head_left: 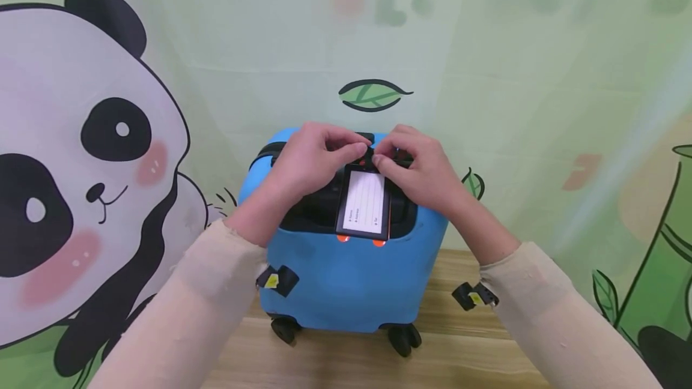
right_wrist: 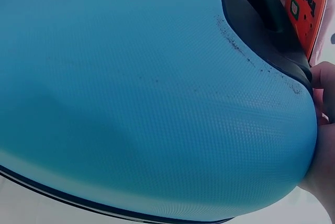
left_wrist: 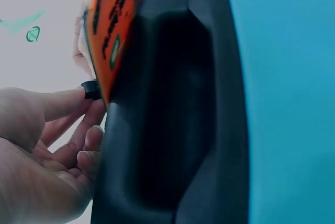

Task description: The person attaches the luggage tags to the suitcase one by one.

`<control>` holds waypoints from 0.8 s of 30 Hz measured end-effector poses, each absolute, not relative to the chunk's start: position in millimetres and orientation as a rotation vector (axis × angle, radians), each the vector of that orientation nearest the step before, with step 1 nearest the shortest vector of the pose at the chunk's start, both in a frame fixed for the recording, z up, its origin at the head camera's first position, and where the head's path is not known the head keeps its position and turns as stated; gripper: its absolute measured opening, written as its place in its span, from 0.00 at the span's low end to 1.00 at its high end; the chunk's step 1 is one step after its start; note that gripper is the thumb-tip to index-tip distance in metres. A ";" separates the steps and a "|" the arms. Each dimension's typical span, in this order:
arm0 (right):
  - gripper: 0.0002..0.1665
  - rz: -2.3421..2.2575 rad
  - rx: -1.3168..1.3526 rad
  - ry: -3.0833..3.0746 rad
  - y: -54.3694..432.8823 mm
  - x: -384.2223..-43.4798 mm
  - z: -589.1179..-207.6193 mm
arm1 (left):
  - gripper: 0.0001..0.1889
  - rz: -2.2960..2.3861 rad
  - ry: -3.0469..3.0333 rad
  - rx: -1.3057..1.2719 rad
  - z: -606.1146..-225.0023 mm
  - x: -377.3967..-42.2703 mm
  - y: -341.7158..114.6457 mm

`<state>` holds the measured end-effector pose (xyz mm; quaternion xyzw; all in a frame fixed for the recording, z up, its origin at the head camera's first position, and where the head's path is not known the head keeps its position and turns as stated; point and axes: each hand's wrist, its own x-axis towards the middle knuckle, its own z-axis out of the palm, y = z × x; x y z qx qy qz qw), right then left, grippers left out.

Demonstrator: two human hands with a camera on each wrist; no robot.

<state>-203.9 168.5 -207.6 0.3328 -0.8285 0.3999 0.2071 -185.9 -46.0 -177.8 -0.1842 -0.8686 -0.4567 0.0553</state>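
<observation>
A blue suitcase (head_left: 346, 281) stands upright, with a black handle recess (left_wrist: 178, 103) in its top. Over that recess lies a luggage tag (head_left: 366, 203), its white card face up in the head view; the orange back (left_wrist: 116, 20) with black lettering shows in the left wrist view. My left hand (head_left: 313, 158) pinches the tag's short black strap (left_wrist: 91, 90) between thumb and fingertips. Close beside it, my right hand (head_left: 418, 164) pinches at the strap end of the tag, thumb and index finger together. The fingers hide most of the strap and the handle behind.
The suitcase's black wheels (head_left: 401, 340) rest on a wood-patterned surface (head_left: 335, 365). Behind it hangs a pale green backdrop (head_left: 270, 35) printed with a panda (head_left: 92, 125) and leaves. A small black device is strapped at each wrist.
</observation>
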 end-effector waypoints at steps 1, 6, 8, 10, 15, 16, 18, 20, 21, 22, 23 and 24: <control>0.06 1.116 0.928 -2.306 168.6 -204.0 -207.5 | 0.15 -1.401 -2.647 -0.552 -176.2 -186.2 -46.1; 0.06 1.114 0.932 -2.299 168.2 -204.7 -207.6 | 0.13 -1.458 -2.667 -0.554 -169.8 -188.4 -47.4; 0.06 1.112 0.928 -2.299 168.2 -204.7 -207.9 | 0.12 -1.456 -2.654 -0.562 -170.0 -188.2 -47.5; 0.06 1.112 0.923 -2.303 168.1 -204.7 -208.2 | 0.11 -1.415 -2.625 -0.572 -172.5 -187.3 -47.5; 0.06 1.104 0.924 -2.311 167.1 -204.9 -208.8 | 0.10 -1.281 -2.522 -0.598 -183.5 -183.5 -48.5; 0.06 1.104 0.925 -2.311 167.0 -204.9 -208.9 | 0.09 -1.269 -2.503 -0.605 -185.3 -183.1 -48.6; 0.06 1.103 0.923 -2.311 166.8 -204.6 -208.9 | 0.10 -1.261 -2.475 -0.615 -187.9 -182.6 -48.1; 0.06 1.101 0.920 -2.311 167.0 -204.3 -208.9 | 0.10 -1.254 -2.459 -0.627 -190.1 -183.1 -47.2; 0.06 1.099 0.921 -2.310 167.1 -204.2 -208.8 | 0.09 -1.251 -2.455 -0.633 -190.9 -183.4 -46.6; 0.06 1.098 0.923 -2.310 167.2 -204.3 -208.8 | 0.09 -1.243 -2.455 -0.637 -191.7 -183.6 -45.9; 0.06 1.096 0.925 -2.308 167.2 -204.4 -208.7 | 0.09 -1.236 -2.452 -0.643 -192.3 -183.8 -45.2; 0.06 1.093 0.928 -2.307 167.2 -204.6 -208.7 | 0.09 -1.222 -2.451 -0.650 -192.8 -183.9 -44.5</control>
